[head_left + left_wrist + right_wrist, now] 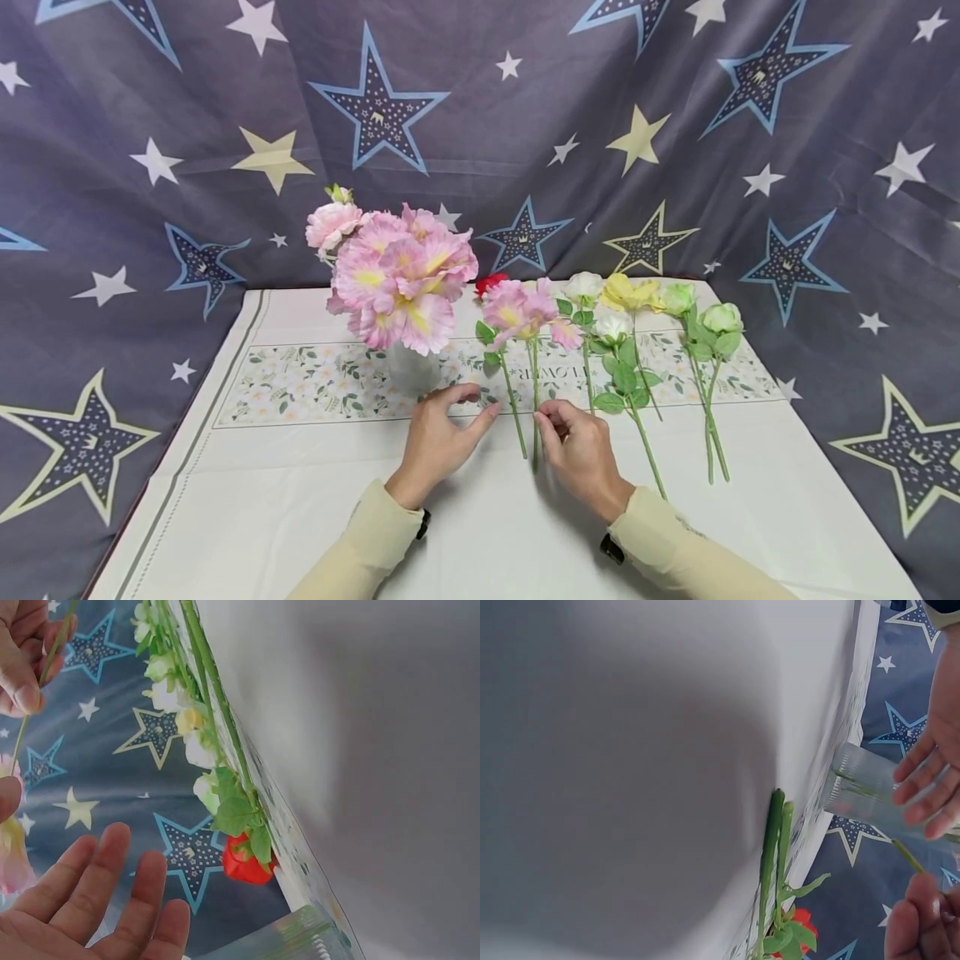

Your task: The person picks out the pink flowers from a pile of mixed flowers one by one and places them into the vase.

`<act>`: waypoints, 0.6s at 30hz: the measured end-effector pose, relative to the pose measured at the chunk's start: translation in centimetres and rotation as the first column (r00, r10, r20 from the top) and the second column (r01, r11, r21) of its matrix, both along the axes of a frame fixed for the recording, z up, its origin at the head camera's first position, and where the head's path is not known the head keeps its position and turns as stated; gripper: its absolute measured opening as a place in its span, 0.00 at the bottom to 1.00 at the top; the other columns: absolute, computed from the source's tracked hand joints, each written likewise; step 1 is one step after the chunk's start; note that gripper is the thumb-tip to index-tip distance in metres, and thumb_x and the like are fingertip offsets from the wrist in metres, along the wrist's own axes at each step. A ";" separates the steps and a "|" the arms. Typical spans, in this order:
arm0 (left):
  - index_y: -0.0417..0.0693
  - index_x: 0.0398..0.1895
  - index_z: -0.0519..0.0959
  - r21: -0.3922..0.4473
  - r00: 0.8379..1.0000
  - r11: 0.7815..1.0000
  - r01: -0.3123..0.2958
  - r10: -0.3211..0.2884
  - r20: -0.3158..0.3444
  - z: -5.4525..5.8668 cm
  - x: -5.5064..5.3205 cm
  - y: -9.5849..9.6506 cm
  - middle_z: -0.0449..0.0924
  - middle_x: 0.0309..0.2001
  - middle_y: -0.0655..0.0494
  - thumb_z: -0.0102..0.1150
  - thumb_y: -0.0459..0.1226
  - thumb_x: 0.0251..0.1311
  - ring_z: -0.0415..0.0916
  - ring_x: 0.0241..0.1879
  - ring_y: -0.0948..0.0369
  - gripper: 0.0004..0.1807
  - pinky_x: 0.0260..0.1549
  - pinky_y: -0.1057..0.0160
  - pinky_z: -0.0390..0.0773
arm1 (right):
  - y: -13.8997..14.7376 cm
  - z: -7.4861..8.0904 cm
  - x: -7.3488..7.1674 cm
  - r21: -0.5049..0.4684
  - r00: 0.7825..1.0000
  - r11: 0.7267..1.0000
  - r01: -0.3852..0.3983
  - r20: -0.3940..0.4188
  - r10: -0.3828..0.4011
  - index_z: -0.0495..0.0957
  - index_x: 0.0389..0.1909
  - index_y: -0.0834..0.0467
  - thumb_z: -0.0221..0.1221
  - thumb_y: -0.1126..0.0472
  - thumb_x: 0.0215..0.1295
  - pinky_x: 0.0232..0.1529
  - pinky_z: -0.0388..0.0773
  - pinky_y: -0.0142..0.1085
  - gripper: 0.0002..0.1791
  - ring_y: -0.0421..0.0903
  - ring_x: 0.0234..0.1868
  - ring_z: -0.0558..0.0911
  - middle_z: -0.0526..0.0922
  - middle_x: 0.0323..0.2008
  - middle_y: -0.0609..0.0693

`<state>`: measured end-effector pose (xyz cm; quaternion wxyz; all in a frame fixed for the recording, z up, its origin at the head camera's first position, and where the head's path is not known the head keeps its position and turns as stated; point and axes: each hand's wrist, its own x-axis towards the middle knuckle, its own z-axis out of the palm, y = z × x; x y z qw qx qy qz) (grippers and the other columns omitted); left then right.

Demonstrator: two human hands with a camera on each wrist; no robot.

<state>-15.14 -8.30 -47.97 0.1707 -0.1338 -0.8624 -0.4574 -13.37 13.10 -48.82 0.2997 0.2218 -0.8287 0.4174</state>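
Note:
My right hand (581, 450) pinches the lower green stem of a ruffled pink flower (517, 310) with yellow markings. In the left wrist view this stem rises clear of the table between the right hand's fingers (26, 697). Fingers spread and holding nothing, my left hand (442, 433) is just left of that stem, in front of the vase. The clear ribbed vase (859, 787) stands upright with stems inside. Large ruffled pink blooms (401, 279) and a paler pink flower (332, 225) fill its top and hide its mouth in the head view.
Along the runner (300, 383) on the white table lie a red rose (491, 283), white roses (613, 325), a yellow flower (630, 293) and light green roses (722, 317), stems toward me. A star-printed curtain (465, 108) hangs behind the table.

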 end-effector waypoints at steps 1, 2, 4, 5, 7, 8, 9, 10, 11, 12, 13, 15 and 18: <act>0.50 0.48 0.87 0.006 1.000 1.000 0.006 -0.006 0.002 0.0 0.0 0.1 0.88 0.42 0.56 0.74 0.51 0.59 0.84 0.45 0.56 0.20 0.49 0.48 0.80 | -0.1 0.0 0.0 0.002 1.000 1.000 -0.005 -0.004 0.005 0.82 0.32 0.64 0.68 0.77 0.59 0.25 0.76 0.20 0.07 0.36 0.21 0.80 0.84 0.23 0.50; 0.50 0.49 0.87 0.012 1.000 1.000 0.011 -0.011 0.003 0.1 -0.1 0.2 0.88 0.42 0.55 0.73 0.51 0.59 0.84 0.45 0.56 0.20 0.49 0.47 0.80 | -0.2 0.0 0.0 0.005 1.000 1.000 -0.009 -0.008 0.009 0.82 0.32 0.64 0.68 0.77 0.58 0.25 0.76 0.20 0.07 0.37 0.21 0.80 0.84 0.23 0.50; 0.50 0.49 0.87 0.029 1.000 0.999 0.022 -0.023 0.013 0.1 -0.1 0.4 0.88 0.42 0.55 0.73 0.51 0.60 0.84 0.45 0.55 0.20 0.49 0.46 0.80 | -0.4 0.0 0.0 0.011 1.000 1.000 -0.013 -0.013 0.014 0.82 0.32 0.64 0.69 0.77 0.58 0.25 0.76 0.20 0.07 0.36 0.21 0.80 0.84 0.23 0.50; 0.49 0.49 0.87 0.039 0.999 0.999 0.029 -0.029 0.017 0.2 -0.2 0.5 0.88 0.42 0.54 0.73 0.50 0.60 0.84 0.45 0.55 0.20 0.49 0.45 0.80 | -0.4 0.0 0.1 0.013 1.000 1.000 -0.016 -0.015 0.016 0.82 0.32 0.64 0.69 0.77 0.58 0.25 0.76 0.20 0.07 0.36 0.21 0.80 0.84 0.23 0.50; 0.48 0.49 0.87 0.056 0.999 0.998 0.040 -0.041 0.018 0.2 -0.2 0.6 0.89 0.42 0.52 0.73 0.49 0.60 0.84 0.45 0.54 0.19 0.49 0.44 0.80 | -0.6 -0.1 0.1 0.019 1.000 1.000 -0.021 -0.016 0.022 0.82 0.32 0.64 0.69 0.76 0.58 0.25 0.76 0.20 0.07 0.36 0.21 0.81 0.84 0.24 0.50; 0.48 0.49 0.88 0.062 0.999 0.997 0.045 -0.046 0.014 0.2 -0.3 0.7 0.89 0.42 0.51 0.73 0.48 0.60 0.85 0.45 0.54 0.19 0.48 0.44 0.80 | -0.6 -0.1 0.1 0.020 1.000 1.000 -0.023 -0.015 0.023 0.82 0.32 0.64 0.69 0.76 0.58 0.25 0.76 0.20 0.07 0.36 0.21 0.81 0.84 0.24 0.50; 0.48 0.49 0.88 0.064 0.999 0.997 0.048 -0.049 0.012 0.3 -0.3 0.8 0.89 0.42 0.52 0.73 0.48 0.60 0.85 0.44 0.55 0.18 0.48 0.45 0.80 | -0.7 -0.1 0.2 0.022 1.000 0.999 -0.024 -0.014 0.024 0.82 0.32 0.64 0.69 0.76 0.59 0.25 0.76 0.20 0.07 0.36 0.21 0.81 0.84 0.24 0.50; 0.48 0.49 0.88 0.065 0.999 0.997 0.051 -0.052 0.010 0.3 -0.4 0.9 0.89 0.41 0.52 0.73 0.47 0.60 0.85 0.44 0.55 0.18 0.48 0.46 0.81 | -0.8 -0.1 0.2 0.024 1.000 0.999 -0.025 -0.013 0.026 0.82 0.33 0.64 0.69 0.76 0.59 0.25 0.76 0.20 0.07 0.36 0.22 0.81 0.84 0.24 0.50; 0.48 0.48 0.88 0.067 0.998 0.996 0.054 -0.055 0.006 0.3 -0.4 1.0 0.89 0.41 0.52 0.73 0.47 0.60 0.85 0.44 0.56 0.18 0.48 0.47 0.81 | -0.8 -0.1 0.2 0.027 1.000 0.999 -0.027 -0.013 0.027 0.82 0.33 0.64 0.69 0.76 0.59 0.25 0.76 0.20 0.07 0.36 0.22 0.81 0.84 0.24 0.50; 0.48 0.48 0.88 0.065 0.998 0.996 0.056 -0.057 0.004 0.4 -0.5 1.1 0.89 0.40 0.53 0.73 0.47 0.61 0.86 0.44 0.56 0.17 0.48 0.47 0.81 | -0.9 -0.2 0.2 0.031 1.000 0.999 -0.027 -0.012 0.028 0.82 0.33 0.63 0.69 0.77 0.58 0.25 0.76 0.20 0.07 0.36 0.22 0.81 0.84 0.24 0.49; 0.48 0.48 0.88 0.062 0.998 0.996 0.058 -0.058 0.003 0.4 -0.5 1.3 0.89 0.40 0.54 0.73 0.48 0.61 0.86 0.43 0.57 0.17 0.48 0.48 0.81 | -1.0 -0.3 0.3 0.034 1.000 0.999 -0.028 -0.012 0.028 0.82 0.33 0.63 0.68 0.77 0.58 0.25 0.76 0.20 0.08 0.36 0.22 0.81 0.84 0.24 0.49; 0.48 0.48 0.88 0.064 0.998 0.996 0.064 -0.065 0.013 0.5 -0.6 1.5 0.89 0.39 0.55 0.71 0.49 0.62 0.86 0.43 0.58 0.18 0.48 0.49 0.82 | -1.1 -0.4 0.3 0.038 0.999 0.999 -0.030 -0.008 0.031 0.82 0.33 0.63 0.68 0.76 0.59 0.25 0.76 0.20 0.07 0.35 0.22 0.81 0.84 0.24 0.49; 0.48 0.48 0.88 0.077 0.997 0.994 0.071 -0.073 0.017 0.6 -0.7 1.8 0.88 0.38 0.56 0.70 0.50 0.64 0.85 0.43 0.57 0.18 0.47 0.46 0.81 | -1.2 -0.5 0.5 0.047 1.000 0.998 -0.031 -0.001 0.031 0.82 0.33 0.62 0.69 0.75 0.59 0.24 0.75 0.20 0.07 0.34 0.21 0.80 0.84 0.23 0.48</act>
